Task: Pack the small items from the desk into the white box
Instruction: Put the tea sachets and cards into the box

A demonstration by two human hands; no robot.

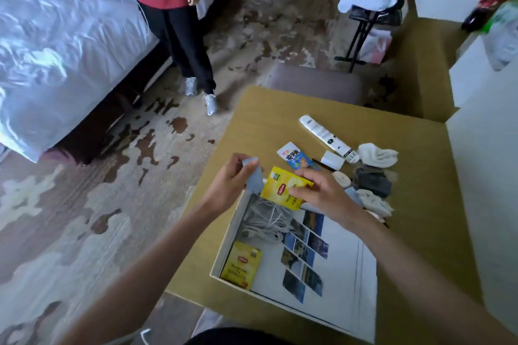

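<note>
Yellow tea packet [284,189] pinched in our right hand [322,190] above white box [224,244]; left hand [232,179] grips pale-blue flap [253,176].

Desk layout, box at the near edge

The box [224,255] is set on the desk [414,204], with a cable bundle [269,221] in its far corner and 1 tea packet [241,265] in its near-left corner; a tube [328,138], a carton [295,155] and socks [377,154] are left behind it.
</note>
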